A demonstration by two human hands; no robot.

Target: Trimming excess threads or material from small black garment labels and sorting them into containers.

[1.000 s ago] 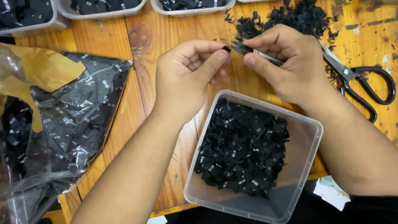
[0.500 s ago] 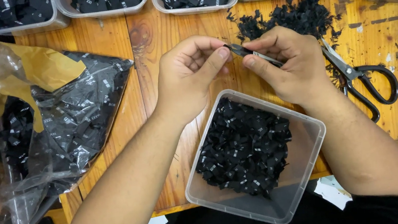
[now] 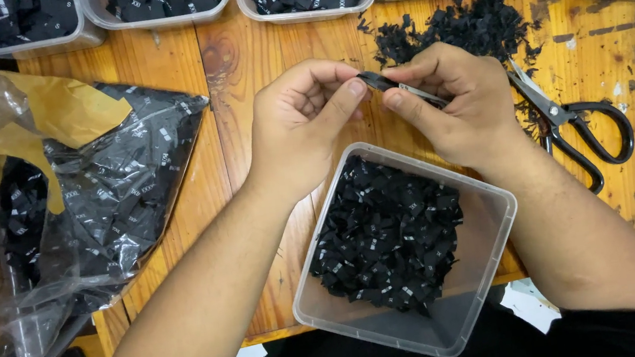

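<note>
A small black label (image 3: 380, 82) is pinched between both hands just above the clear tub (image 3: 496, 249), the left hand (image 3: 303, 124) and right hand (image 3: 450, 106) each clamped on one end in a fingertip grip. The tub is judged roughly half filled with labels, while a loose heap (image 3: 468, 27) beyond it is left unsorted beside the scissors (image 3: 581, 126). What is being done to the label cannot be made out, and the trays at the worktop's (image 3: 234, 92) far edge are cut off.

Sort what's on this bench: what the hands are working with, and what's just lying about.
In use: left hand, right hand, small black label pinched between them, clear tub of labels below.

Lying about: scissors, scrap pile, plastic bag, back-row tubs.
</note>
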